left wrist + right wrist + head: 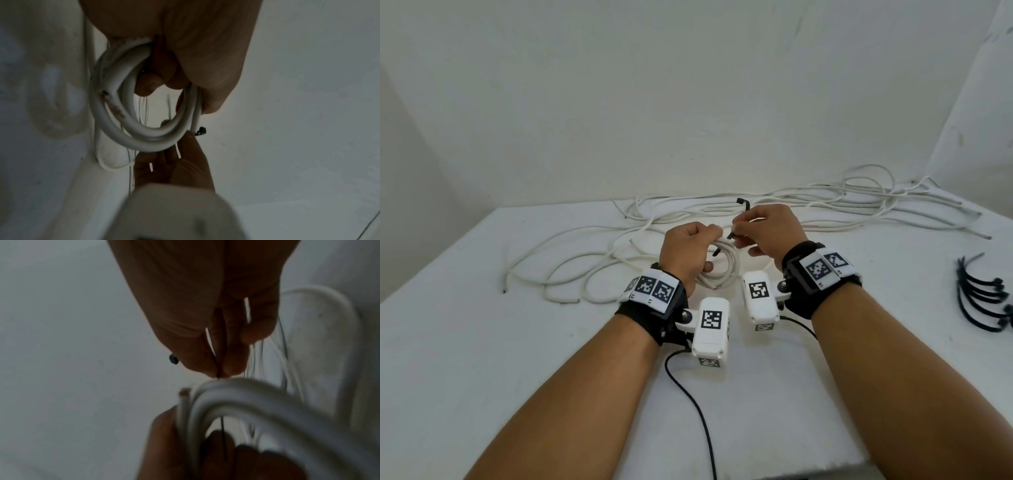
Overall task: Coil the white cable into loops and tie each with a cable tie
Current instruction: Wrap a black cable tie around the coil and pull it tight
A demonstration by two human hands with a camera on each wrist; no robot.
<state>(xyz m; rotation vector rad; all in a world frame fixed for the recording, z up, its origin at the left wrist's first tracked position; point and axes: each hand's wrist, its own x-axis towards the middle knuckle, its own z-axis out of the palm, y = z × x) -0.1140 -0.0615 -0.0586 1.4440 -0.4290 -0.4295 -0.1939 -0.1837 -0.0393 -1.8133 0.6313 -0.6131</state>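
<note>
From the head view, the left hand (688,251) grips a small coil of white cable (717,270) above the table (517,342), and the right hand (768,228) pinches a black cable tie (744,205) against it. In the left wrist view the loops sit bunched; I'd keep them tight. The right wrist view shows fingertips (232,368) pinching the strap: thread it squarely, then pull snug

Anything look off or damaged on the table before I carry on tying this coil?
Nothing looks damaged. The left hand grips the coiled white cable, and the right hand pinches a black plastic cable tie at it. Loose white cables sprawl untidily behind; spare black cable ties lie grouped at right.
</note>
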